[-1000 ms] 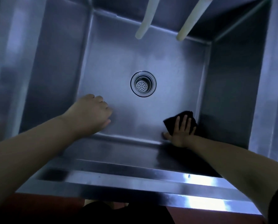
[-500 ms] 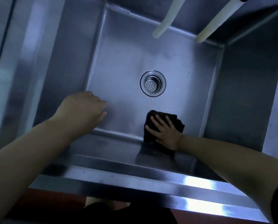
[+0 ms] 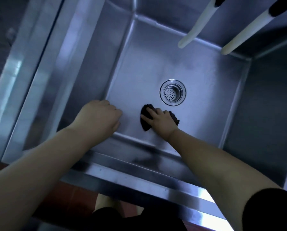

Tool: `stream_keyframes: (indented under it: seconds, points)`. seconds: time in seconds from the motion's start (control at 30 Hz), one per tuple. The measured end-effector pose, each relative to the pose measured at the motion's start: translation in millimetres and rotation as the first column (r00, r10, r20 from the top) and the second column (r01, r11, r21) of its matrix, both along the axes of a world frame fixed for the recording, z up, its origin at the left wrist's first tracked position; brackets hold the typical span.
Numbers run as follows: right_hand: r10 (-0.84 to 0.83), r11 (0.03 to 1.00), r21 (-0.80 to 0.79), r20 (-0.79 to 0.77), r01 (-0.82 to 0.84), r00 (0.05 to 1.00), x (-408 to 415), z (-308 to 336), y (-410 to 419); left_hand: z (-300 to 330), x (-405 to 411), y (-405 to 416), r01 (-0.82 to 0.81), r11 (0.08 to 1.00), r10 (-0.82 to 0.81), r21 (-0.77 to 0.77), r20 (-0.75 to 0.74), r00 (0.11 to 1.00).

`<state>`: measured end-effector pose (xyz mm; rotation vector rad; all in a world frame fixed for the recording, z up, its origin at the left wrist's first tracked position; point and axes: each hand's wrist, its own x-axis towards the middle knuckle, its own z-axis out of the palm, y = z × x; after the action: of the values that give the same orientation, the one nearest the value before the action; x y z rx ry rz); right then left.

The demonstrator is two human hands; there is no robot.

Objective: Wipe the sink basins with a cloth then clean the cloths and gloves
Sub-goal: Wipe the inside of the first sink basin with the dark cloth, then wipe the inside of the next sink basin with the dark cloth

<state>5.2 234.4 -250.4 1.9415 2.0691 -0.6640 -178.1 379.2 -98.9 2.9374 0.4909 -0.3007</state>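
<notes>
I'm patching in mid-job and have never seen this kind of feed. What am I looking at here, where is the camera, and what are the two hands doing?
There is no machine: a person works with bare hands, and the one camera sits on their head, looking down into a steel sink basin. The right hand presses a dark cloth flat on the basin floor, just below and left of the round drain strainer. The left hand holds nothing; its fingers are loosely curled near the basin's left wall. Two pale spouts hang over the far edge.
</notes>
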Motion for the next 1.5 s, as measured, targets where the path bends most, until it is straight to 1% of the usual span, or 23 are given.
stream_keyframes:
  seconds: [0.1, 0.17, 0.23, 0.33, 0.47, 0.57, 0.63, 0.7, 0.77, 0.87, 0.97, 1.03, 1.13, 1.2, 1.27, 1.33, 1.5]
  points:
    - [-0.215, 0.973, -0.086, -0.008, 0.214, 0.977, 21.1, 15.3, -2.9, 17.6, 0.0, -4.0, -0.010, 1.000, 0.010, 0.029, 0.011, 1.000]
    - [-0.366, 0.922, -0.141, -0.019, 0.360, 0.930, 32.1, 31.5, -15.4, 31.0, -1.7, -6.8, -0.026, 0.999, 0.025, 0.038, 0.032, 0.999]
    - [-0.466, 0.878, -0.130, -0.009, 0.461, 0.885, 35.6, 55.9, -28.9, 46.8, -6.8, -8.7, -0.039, 0.998, 0.036, 0.040, 0.060, 0.998]
    - [-0.518, 0.852, -0.102, -0.030, 0.513, 0.855, 28.3, 93.7, -39.5, 68.6, -17.7, -11.3, -0.081, 0.996, 0.077, 0.042, 0.080, 0.994]
    - [-0.602, 0.794, -0.011, -0.160, 0.608, 0.783, -1.4, 139.8, -36.0, 96.6, -42.7, -12.5, -0.155, 0.987, 0.151, 0.031, 0.099, 0.983]
    - [-0.650, 0.717, 0.089, -0.274, 0.692, 0.709, -37.1, 173.9, -23.3, 119.2, -67.6, -9.4, -0.189, 0.981, 0.184, 0.047, 0.088, 0.979]
    - [-0.656, 0.663, 0.141, -0.364, 0.735, 0.661, -63.6, 195.7, -9.8, 129.0, -86.5, -6.3, -0.218, 0.975, 0.216, 0.041, 0.064, 0.974]
    - [-0.643, 0.626, 0.171, -0.438, 0.761, 0.628, -91.5, 215.9, 6.0, 136.9, -108.4, 0.0, -0.192, 0.981, 0.189, 0.026, 0.094, 0.977]
    - [-0.629, 0.588, 0.208, -0.491, 0.782, 0.603, -121.7, 234.2, 24.1, 145.3, -134.0, 10.8, -0.154, 0.988, 0.150, 0.020, 0.122, 0.981]
    - [-0.610, 0.540, 0.253, -0.539, 0.802, 0.581, -171.1, 257.8, 51.5, 156.9, -181.8, 32.5, -0.179, 0.983, 0.172, 0.032, 0.156, 0.973]
    - [-0.588, 0.519, 0.289, -0.562, 0.804, 0.582, -222.6, 274.9, 81.2, 165.0, -236.0, 58.8, -0.181, 0.981, 0.164, 0.065, 0.207, 0.965]
    - [-0.576, 0.510, 0.303, -0.576, 0.805, 0.581, -257.3, 284.3, 101.9, 168.6, -272.2, 76.6, -0.212, 0.975, 0.191, 0.069, 0.235, 0.953]
    - [-0.547, 0.511, 0.301, -0.608, 0.805, 0.575, -307.0, 295.5, 130.8, 177.6, -318.5, 99.8, -0.280, 0.960, 0.276, -0.014, 0.215, 0.937]
    - [-0.527, 0.515, 0.302, -0.626, 0.802, 0.574, -332.8, 301.4, 147.4, 183.3, -341.0, 113.4, -0.327, 0.945, 0.327, -0.033, 0.175, 0.929]
    - [-0.514, 0.521, 0.299, -0.638, 0.800, 0.573, -350.9, 307.1, 160.4, 190.4, -356.5, 125.3, -0.357, 0.934, 0.354, -0.019, 0.186, 0.917]
    - [-0.506, 0.519, 0.302, -0.646, 0.800, 0.572, -362.1, 312.6, 171.4, 200.0, -365.0, 135.2, -0.376, 0.926, 0.375, -0.037, 0.214, 0.902]
    - [-0.518, 0.486, 0.270, -0.678, 0.831, 0.522, -369.9, 316.1, 204.0, 205.8, -368.8, 165.4, -0.341, 0.940, 0.338, -0.022, 0.208, 0.918]
